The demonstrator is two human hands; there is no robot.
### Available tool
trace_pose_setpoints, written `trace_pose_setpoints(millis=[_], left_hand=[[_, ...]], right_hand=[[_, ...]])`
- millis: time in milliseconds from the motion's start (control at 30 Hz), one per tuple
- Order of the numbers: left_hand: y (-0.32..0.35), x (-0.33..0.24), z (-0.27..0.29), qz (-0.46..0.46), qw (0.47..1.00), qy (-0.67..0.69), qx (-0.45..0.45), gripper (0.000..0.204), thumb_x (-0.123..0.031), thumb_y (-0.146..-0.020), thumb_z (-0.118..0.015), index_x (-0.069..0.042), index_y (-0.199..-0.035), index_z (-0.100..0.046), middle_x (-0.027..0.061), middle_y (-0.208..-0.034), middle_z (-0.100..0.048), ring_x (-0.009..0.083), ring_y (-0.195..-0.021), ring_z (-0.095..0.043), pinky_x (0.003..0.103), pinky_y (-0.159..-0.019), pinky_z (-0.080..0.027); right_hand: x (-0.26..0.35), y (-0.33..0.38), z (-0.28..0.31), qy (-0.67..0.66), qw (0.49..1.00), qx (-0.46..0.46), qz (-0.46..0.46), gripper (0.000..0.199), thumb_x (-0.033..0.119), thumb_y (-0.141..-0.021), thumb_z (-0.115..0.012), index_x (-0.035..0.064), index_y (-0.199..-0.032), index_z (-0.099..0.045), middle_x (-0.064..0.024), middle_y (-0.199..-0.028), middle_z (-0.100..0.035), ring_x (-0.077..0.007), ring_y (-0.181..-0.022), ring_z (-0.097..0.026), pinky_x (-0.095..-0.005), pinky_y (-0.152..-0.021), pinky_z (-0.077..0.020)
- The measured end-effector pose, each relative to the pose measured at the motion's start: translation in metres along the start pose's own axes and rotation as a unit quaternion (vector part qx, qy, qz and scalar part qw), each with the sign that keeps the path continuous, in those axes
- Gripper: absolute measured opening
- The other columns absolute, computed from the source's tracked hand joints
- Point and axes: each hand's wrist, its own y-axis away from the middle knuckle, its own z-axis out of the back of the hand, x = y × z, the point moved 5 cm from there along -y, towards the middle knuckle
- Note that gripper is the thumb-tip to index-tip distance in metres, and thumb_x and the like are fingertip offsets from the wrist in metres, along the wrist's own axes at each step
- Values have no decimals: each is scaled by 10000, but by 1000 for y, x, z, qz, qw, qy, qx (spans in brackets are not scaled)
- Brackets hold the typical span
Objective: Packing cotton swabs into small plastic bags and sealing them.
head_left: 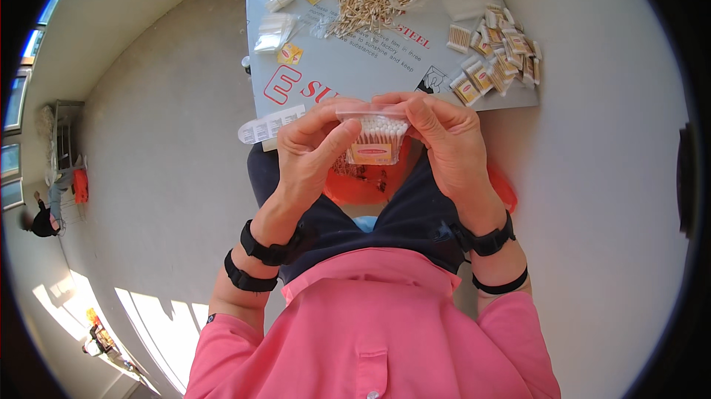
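Note:
Between my two hands, above my lap at the table's near edge, is a clear plastic bag of cotton swabs [374, 141] with a yellow and red label low on its front. White cotton tips show through the plastic, just under the bag's top edge. My left hand [318, 140] pinches the upper left corner between thumb and fingers. The upper right corner is gripped by my right hand [443, 128], thumb on the near side. Fingertips behind the bag are partly hidden.
A heap of loose cotton swabs [366, 14] spills from a clear bag on the grey table [341, 65]. Filled swab packs [507, 51] pile up at right. Empty plastic bags [275, 32] and yellow label cards [290, 54] lie at left. A white label strip [270, 126] overhangs the near edge.

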Motion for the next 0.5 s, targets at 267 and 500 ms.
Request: trace_pose_setpoints(millis=[267, 500], left_hand=[[27, -36, -29, 19, 999, -33, 10, 114, 13, -930, -625, 27, -1009, -706, 68, -1071, -672, 104, -959, -612, 259, -875, -491], [48, -53, -38, 36, 994, -104, 27, 93, -20, -927, -646, 16, -952, -728, 77, -1046, -678, 107, -945, -624, 256, -832, -510]], right_hand=[[25, 38, -10, 73, 993, -12, 95, 197, 161, -939, -694, -30, -968, -728, -81, -975, -710, -89, -884, -635, -241, -799, -522], [43, 58, -17, 223, 970, 73, 56, 131, 107, -854, -769, -11, -906, -744, -42, -880, -679, -77, -773, -615, -243, -692, -505]])
